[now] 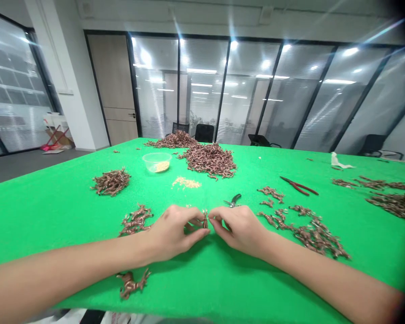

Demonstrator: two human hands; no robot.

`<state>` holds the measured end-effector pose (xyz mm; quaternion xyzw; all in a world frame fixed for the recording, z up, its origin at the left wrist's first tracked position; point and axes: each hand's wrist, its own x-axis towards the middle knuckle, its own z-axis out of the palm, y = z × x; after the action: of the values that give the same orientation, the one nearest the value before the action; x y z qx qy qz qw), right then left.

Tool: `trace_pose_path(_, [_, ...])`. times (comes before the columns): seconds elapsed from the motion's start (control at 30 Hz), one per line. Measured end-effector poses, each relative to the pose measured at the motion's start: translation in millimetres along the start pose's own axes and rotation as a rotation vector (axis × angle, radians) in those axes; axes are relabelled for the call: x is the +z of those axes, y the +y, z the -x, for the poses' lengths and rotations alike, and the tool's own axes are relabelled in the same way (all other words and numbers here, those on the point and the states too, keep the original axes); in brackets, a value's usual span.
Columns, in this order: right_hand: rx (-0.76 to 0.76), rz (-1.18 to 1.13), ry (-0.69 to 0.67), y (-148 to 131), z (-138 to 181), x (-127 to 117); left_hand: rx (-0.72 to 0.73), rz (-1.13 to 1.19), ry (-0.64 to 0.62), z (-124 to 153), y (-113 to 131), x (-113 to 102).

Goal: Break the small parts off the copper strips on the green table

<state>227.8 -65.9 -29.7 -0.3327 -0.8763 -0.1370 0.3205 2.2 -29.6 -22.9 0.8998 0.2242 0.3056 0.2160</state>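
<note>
My left hand (175, 230) and my right hand (238, 228) meet at the middle of the green table (54, 211). Both pinch one small brown metal piece (205, 219) between their fingertips, just above the cloth. A small heap of the same brown pieces (135, 219) lies left of my left hand. Another scatter of brown pieces (310, 231) spreads to the right of my right hand. Small black-handled pliers (234, 200) lie just beyond my fingers.
A clear plastic bowl (157, 162) with pale bits stands farther back, with loose pale bits (186, 182) beside it. Large brown heaps (209, 158) sit at the far middle. Red-handled pliers (299, 186) lie at the right. A few pieces (132, 282) lie near the front edge.
</note>
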Motion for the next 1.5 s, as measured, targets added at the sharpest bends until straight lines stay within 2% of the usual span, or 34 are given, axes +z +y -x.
trace_pose_path(0.2, [-0.003, -0.062, -0.026, -1.4, -0.9, -1.4, 0.008, -0.03, -0.001, 0.8, 0.5, -0.7])
trace_pose_path(0.27, [0.04, -0.132, -0.036, -4.9, -2.7, -2.9, 0.018, -0.041, -0.002, 0.9, -0.5, -0.1])
trace_pose_path(0.37, [0.229, -0.347, -0.082, -13.3, -6.6, -6.4, 0.049, -0.076, -0.001, 0.8, -2.8, 1.2])
trace_pose_path(0.53, [0.741, -0.889, -0.231, -23.3, -13.8, -12.6, 0.127, -0.183, 0.021, 1.8, -8.1, 2.7])
trace_pose_path(0.6, [0.896, -1.061, -0.292, -23.5, -16.1, -14.8, 0.157, -0.227, 0.024, 2.8, -10.1, 3.0])
trace_pose_path(0.67, [0.973, -1.194, -0.332, -22.4, -17.9, -16.8, 0.179, -0.262, 0.024, 3.6, -11.2, 3.1])
trace_pose_path(0.77, [1.004, -1.274, -0.333, -20.4, -19.8, -18.6, 0.189, -0.286, 0.039, 3.5, -10.5, 3.0])
trace_pose_path(0.87, [0.997, -1.197, -0.306, -19.5, -19.6, -17.7, 0.18, -0.28, 0.083, 2.7, -8.2, 2.6])
trace_pose_path(0.97, [0.932, -0.989, -0.232, -19.0, -16.2, -15.2, 0.138, -0.262, 0.109, 2.3, -6.4, 2.1])
trace_pose_path(1.03, [0.8, -0.772, -0.159, -18.4, -12.7, -14.1, 0.108, -0.249, 0.102, 2.4, -5.7, 1.7])
trace_pose_path(1.2, [0.342, -0.288, -0.046, -15.6, -6.0, -12.8, 0.083, -0.245, 0.078, 2.6, -4.5, 1.4])
trace_pose_path(1.33, [0.196, -0.124, -0.024, -14.3, -3.9, -8.4, 0.084, -0.253, 0.077, 2.1, -3.4, 0.9])
trace_pose_path(1.5, [0.134, -0.072, -0.03, -13.1, -2.9, -4.9, 0.089, -0.26, 0.07, 1.2, -2.0, 0.3])
